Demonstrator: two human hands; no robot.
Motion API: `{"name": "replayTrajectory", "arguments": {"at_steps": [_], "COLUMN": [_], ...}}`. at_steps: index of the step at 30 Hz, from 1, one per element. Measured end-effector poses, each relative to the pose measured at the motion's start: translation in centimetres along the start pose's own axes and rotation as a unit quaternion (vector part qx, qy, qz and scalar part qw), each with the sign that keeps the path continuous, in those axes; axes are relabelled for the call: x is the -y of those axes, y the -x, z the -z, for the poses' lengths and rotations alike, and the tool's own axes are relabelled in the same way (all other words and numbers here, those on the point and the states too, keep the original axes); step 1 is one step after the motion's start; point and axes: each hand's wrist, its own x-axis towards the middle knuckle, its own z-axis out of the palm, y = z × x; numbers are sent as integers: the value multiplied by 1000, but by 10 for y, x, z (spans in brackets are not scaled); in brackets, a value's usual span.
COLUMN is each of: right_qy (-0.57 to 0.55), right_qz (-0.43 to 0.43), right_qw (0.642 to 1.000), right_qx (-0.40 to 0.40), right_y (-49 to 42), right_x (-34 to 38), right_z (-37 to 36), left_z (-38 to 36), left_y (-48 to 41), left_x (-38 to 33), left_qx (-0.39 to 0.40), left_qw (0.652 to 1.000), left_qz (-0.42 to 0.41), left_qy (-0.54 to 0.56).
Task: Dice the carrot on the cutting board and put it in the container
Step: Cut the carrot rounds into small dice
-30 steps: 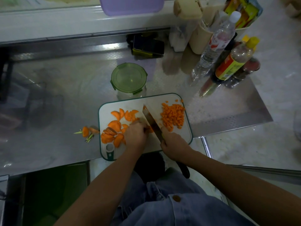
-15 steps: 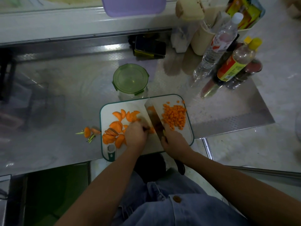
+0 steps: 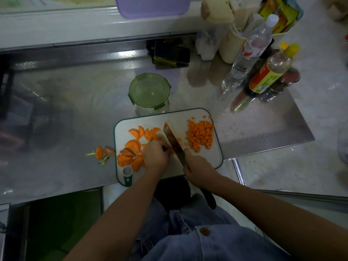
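- The knife (image 3: 174, 143) blade, which was showing its broad face half a second ago, is now standing more edge-on, and its dark handle is sticking out further behind the wrist.
- The right grip (image 3: 199, 170) is wrapping closed round the knife handle, with one finger reaching forward beside the blade.
- The left grip (image 3: 156, 157) is curling its fingertips down on a carrot piece (image 3: 170, 149) right against the blade's left side; the piece is mostly hidden.
- Carrot slices (image 3: 131, 146) are lying on the left half of the cutting board (image 3: 218, 157), touching the left grip.
- The diced carrot (image 3: 200, 135) is sitting in a heap on the right half, apart from the blade.
- The container (image 3: 149, 91), its green lid on, is standing on the bench (image 3: 66, 110) just behind the board.
- Carrot ends (image 3: 99, 152) are lying on the bench, left of the board.
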Motion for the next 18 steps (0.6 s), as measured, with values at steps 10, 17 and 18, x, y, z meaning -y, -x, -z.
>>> {"name": "replayTrajectory", "arguments": {"at_steps": [10, 17, 18], "right_qy": [-47, -53, -48], "right_qz": [-15, 7, 8], "right_qw": [997, 996, 997], "right_qx": [-66, -68, -64], "right_y": [-8, -1, -1], "right_x": [1, 0, 0], "right_z": [-11, 0, 1], "left_z": [-2, -2, -1], "left_y": [0, 3, 3], "left_x": [5, 3, 2], "left_qx": [2, 2, 2], "left_qw": [1000, 999, 999], "left_qz": [-10, -1, 0], "left_qy": [6, 34, 35]}}
